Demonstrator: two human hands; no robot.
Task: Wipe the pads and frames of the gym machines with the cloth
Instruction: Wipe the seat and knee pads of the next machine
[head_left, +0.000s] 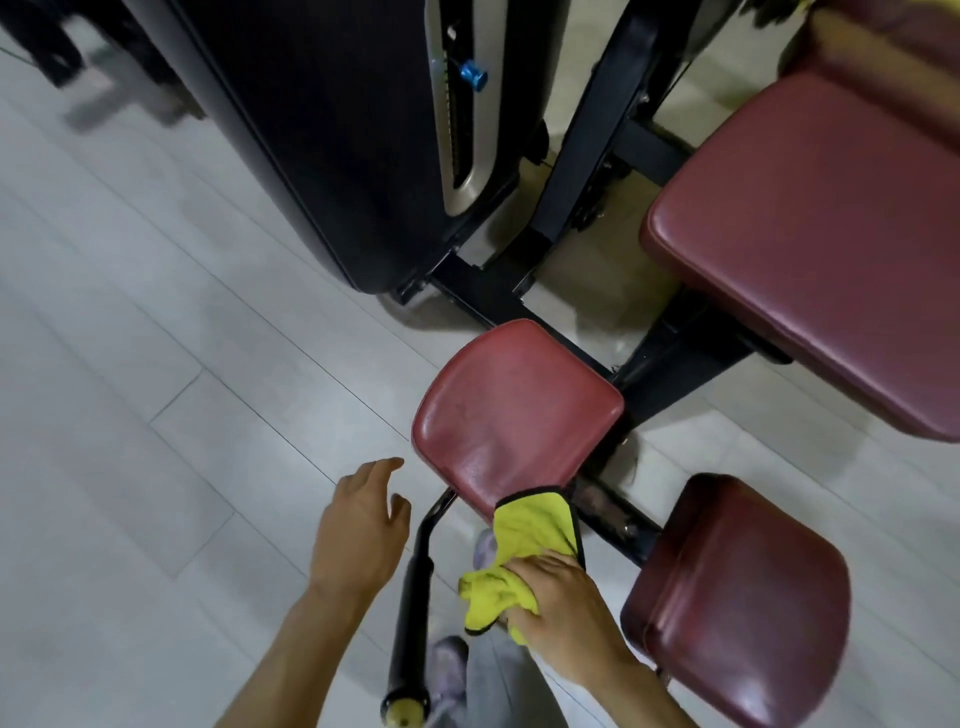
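At the bottom centre of the frame, our right hand (566, 608) grips the yellow cloth (524, 540) in a bunch, and one black-edged corner of it laps over the near edge of the small red pad (514, 410). Our left hand (358, 525) hovers to the left of that pad with its fingers loosely spread, holding nothing.

We judge the main risk to be poor coverage. The cloth is wadded rather than flat, so a pass may leave streaks on the pad's scuffed surface. The loose corner hangs close to the black frame (618, 519) under the pad and could catch there if we drag sideways. The black handle (413, 608) with its yellow end cap juts out between our hands, and a careless sweep of either arm could knock it. If the pad pivots on its mount, pressing on its edge could tip it — we cannot tell whether it is fixed.

As for writing, we find none we can read: no brand or label shows on the pads, the frame or the dark weight-stack cover (322, 130). The blue knob (472, 77) at top centre is plain, and any marks in the slot beside it are too small to make out.
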